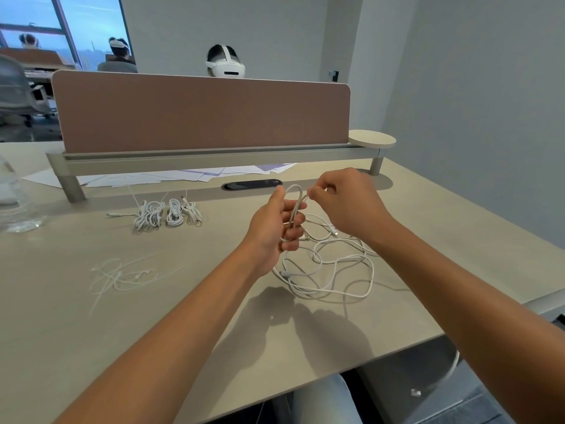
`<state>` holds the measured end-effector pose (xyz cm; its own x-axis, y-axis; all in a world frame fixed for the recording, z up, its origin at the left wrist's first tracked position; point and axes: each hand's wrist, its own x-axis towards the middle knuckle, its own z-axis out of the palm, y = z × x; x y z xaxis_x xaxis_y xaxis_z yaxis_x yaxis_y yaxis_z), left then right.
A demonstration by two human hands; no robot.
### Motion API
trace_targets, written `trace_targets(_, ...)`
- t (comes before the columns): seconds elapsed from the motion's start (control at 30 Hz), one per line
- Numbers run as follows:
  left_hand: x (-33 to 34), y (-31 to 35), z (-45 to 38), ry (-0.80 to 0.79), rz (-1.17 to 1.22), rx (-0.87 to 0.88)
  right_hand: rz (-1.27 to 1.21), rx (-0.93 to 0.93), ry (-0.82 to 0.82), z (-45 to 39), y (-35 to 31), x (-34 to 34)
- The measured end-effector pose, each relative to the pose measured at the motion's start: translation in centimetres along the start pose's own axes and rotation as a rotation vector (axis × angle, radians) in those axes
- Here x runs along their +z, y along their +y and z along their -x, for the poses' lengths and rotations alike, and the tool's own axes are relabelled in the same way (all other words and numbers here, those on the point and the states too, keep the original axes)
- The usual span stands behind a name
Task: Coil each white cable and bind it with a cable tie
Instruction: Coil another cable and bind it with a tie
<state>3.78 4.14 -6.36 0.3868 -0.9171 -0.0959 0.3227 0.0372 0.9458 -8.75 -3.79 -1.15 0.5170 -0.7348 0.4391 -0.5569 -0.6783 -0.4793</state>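
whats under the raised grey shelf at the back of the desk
Loose white paper sheets lie spread under the raised grey shelf, some with purple print. How far back they reach is hidden by the shelf and its brown divider panel.

— What is sitting beyond the fingers?
— A pinkish divider screen is standing there, papers are lying beneath its rail, and a person in a white headset is sitting behind.
— And far left of them?
— A clear plastic bottle.
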Motion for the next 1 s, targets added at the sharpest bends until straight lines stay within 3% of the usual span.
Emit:
trace_targets(0.27, -2.3, 1.0, -0.8, -0.015, 0.149, 0.017, -0.254, 0.075, -0.253, 1.0, 1.8, 0.0)
trace_targets(0.4, -3.5, 1.5, -0.8, 0.005, 0.152, 0.048, -0.310, 0.115, -0.281, 1.4, 2.4, 0.3)
trace_targets(0.6, -3.8, 1.6, 0.1, -0.021, 0.015, 0.072, -0.443, 0.177, -0.117, 0.8, 1.5, 0.0)
trace_targets(0.77, -3.0, 1.2, 0.7, -0.022, -0.022, 0.049, -0.262, 0.129, 0.074, -0.4, -0.9, 0.2)
trace_targets(1.0, -2.0, 0.8, 1.0, 0.015, -0.004, 0.000, -0.091, 0.049, 0.155, -1.2, -2.4, 1.5)
